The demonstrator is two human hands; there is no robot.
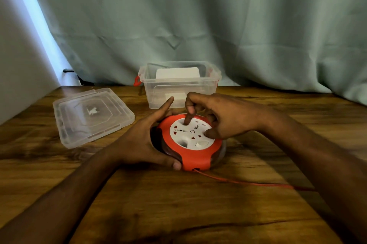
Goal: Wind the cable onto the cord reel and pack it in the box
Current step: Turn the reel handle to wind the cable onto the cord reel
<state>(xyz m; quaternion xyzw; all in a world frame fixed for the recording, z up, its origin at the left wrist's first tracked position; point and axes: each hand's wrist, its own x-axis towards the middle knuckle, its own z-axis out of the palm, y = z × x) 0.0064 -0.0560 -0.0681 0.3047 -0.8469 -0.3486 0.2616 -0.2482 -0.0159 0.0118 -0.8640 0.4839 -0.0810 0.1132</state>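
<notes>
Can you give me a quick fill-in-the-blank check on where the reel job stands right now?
1. The cord reel rests on the wooden ____.
2. The red cable trails from the reel toward the person's ____ side.
3. The clear storage box stands ____ the reel, open.
4. The box lid lies on the table, ____ the box.

Missing words: table; right; behind; off

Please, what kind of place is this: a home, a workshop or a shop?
Probably a room in a home, though I cannot be sure. A wooden table stands against a pale green curtain, and on it are a household cord reel and a clear plastic storage box.
</notes>
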